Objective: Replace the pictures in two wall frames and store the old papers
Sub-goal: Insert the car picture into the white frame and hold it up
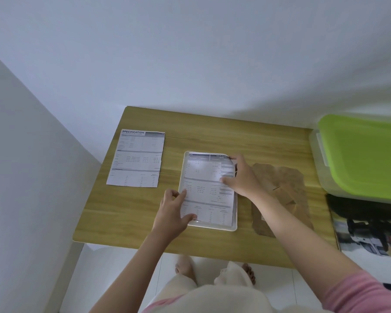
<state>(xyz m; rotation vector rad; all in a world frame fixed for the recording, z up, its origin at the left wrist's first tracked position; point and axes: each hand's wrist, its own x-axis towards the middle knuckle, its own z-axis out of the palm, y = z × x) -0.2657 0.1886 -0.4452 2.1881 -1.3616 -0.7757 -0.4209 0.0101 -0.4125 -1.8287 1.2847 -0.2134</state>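
Observation:
A white picture frame lies flat in the middle of the wooden table. A printed sheet lies in the frame, its far right corner curling up. My left hand pinches the sheet's left edge between thumb and fingers. My right hand grips the curled right edge near the top. A second printed sheet headed SPECIFICATION lies flat at the table's left. A brown backing board lies to the right of the frame, partly under my right forearm.
A clear storage box with a green lid stands at the right edge. Below it lies a dark printed picture. White walls close the table in at the back and left. My feet show below the table's front edge.

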